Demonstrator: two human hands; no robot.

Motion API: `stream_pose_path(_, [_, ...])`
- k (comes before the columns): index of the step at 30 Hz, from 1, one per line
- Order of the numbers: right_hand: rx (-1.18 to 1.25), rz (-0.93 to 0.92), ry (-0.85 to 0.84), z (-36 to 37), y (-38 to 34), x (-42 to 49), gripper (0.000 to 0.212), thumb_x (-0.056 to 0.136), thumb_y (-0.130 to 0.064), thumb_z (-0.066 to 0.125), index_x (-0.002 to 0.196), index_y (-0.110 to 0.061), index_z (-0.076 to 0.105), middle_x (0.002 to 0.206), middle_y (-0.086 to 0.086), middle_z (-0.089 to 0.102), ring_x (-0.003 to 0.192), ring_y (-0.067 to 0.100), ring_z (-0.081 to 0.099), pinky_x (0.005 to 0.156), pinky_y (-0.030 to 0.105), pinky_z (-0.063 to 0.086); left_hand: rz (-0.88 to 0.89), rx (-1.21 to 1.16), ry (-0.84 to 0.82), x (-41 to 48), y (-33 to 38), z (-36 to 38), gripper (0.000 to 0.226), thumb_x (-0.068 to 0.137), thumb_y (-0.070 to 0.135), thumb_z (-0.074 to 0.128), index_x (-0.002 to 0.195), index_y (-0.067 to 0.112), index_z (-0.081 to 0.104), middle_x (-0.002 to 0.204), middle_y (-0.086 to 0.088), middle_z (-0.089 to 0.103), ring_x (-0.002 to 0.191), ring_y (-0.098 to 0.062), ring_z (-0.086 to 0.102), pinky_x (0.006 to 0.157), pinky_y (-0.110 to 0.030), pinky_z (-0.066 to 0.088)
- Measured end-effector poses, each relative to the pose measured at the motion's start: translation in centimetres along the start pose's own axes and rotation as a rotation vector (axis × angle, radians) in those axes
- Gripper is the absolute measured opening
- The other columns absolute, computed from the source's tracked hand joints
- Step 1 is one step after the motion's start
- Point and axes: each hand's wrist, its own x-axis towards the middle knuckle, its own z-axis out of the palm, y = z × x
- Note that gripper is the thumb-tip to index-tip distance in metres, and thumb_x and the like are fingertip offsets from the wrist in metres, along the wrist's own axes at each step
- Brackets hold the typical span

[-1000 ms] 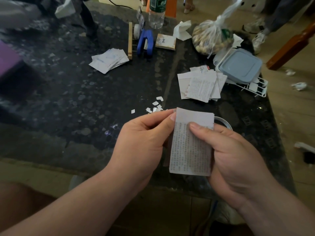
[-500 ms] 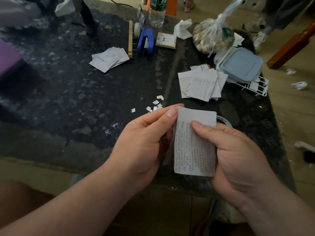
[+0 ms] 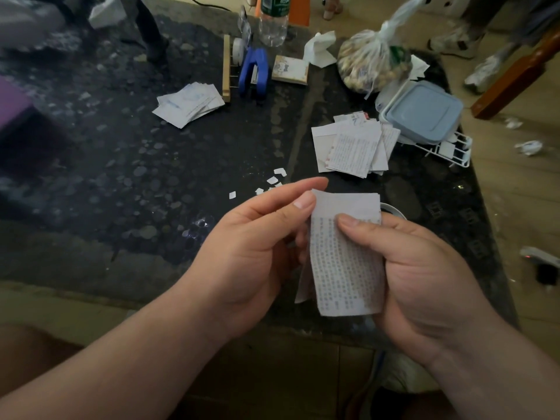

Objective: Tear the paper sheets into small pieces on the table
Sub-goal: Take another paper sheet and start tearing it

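The paper sheet (image 3: 345,262), covered in printed text, is held upright over the near edge of the worktop (image 3: 151,177). Its upper left corner is pinched by the left grip (image 3: 254,250), with the thumb on the front face and the forefinger stretched out above that corner. Its right side is clasped by the right grip (image 3: 424,268), the thumb pressed flat on the print and the fingers curled behind. A paler strip is seen behind the sheet's lower left edge. Just beyond the sheet, small torn pieces (image 3: 274,180) are scattered. Farther beyond it, to the right, a stack of sheets (image 3: 351,147) is laid; well beyond, to the left, another stack (image 3: 189,103) is fanned out.
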Motion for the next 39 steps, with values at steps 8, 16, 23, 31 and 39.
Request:
stream_pose_path(8, [0.014, -0.006, 0.026, -0.1, 0.0, -0.1, 0.025, 0.079, -0.014, 0.064, 0.097, -0.006, 0.079, 0.097, 0.017, 0.078, 0.084, 0.027, 0.076, 0.063, 0.033, 0.061, 0.089, 0.075, -0.071, 0.4, 0.2, -0.6, 0.013, 0.085, 0.021, 0.072, 0.095, 0.022, 0.081, 0.079, 0.002, 0.067, 0.068, -0.01, 0.056, 0.065, -0.026, 0.048])
stream_pose_path(16, [-0.039, -0.029, 0.04, -0.4, 0.0, 0.1, 0.025, 0.081, -0.018, 0.064, 0.099, -0.008, 0.079, 0.097, 0.016, 0.077, 0.085, 0.027, 0.076, 0.066, 0.038, 0.062, 0.124, 0.093, -0.102, 0.6, 0.1, -0.9, 0.018, 0.086, 0.019, 0.065, 0.096, 0.02, 0.08, 0.077, 0.002, 0.068, 0.067, -0.009, 0.059, 0.065, -0.026, 0.049])
stream_pose_path(23, [-0.071, -0.031, 0.013, -0.5, 0.0, 0.0, 0.025, 0.083, -0.018, 0.063, 0.1, -0.009, 0.079, 0.101, 0.016, 0.077, 0.092, 0.03, 0.075, 0.081, 0.04, 0.061, 0.117, 0.085, -0.103, 0.6, 0.2, -0.8, 0.016, 0.087, 0.017, 0.065, 0.096, 0.017, 0.079, 0.079, -0.004, 0.065, 0.069, -0.012, 0.058, 0.065, -0.027, 0.049])
stream_pose_path(31, [-0.08, -0.039, -0.01, -0.7, 0.0, -0.1, 0.022, 0.085, -0.018, 0.063, 0.098, -0.01, 0.08, 0.099, 0.013, 0.078, 0.088, 0.024, 0.076, 0.072, 0.034, 0.06, 0.112, 0.092, -0.072, 0.5, 0.4, -0.9, 0.02, 0.083, 0.018, 0.066, 0.097, 0.013, 0.079, 0.087, -0.006, 0.072, 0.074, -0.013, 0.065, 0.074, -0.031, 0.054])
stream_pose_path(39, [-0.14, -0.06, 0.019, -0.8, 0.1, 0.1, 0.022, 0.084, -0.02, 0.064, 0.097, -0.011, 0.079, 0.098, 0.012, 0.078, 0.087, 0.024, 0.076, 0.08, 0.044, 0.058, 0.166, 0.173, -0.02, 0.7, 0.5, -1.2, 0.02, 0.081, 0.018, 0.069, 0.095, 0.013, 0.081, 0.092, -0.011, 0.075, 0.083, -0.021, 0.067, 0.074, -0.028, 0.055])
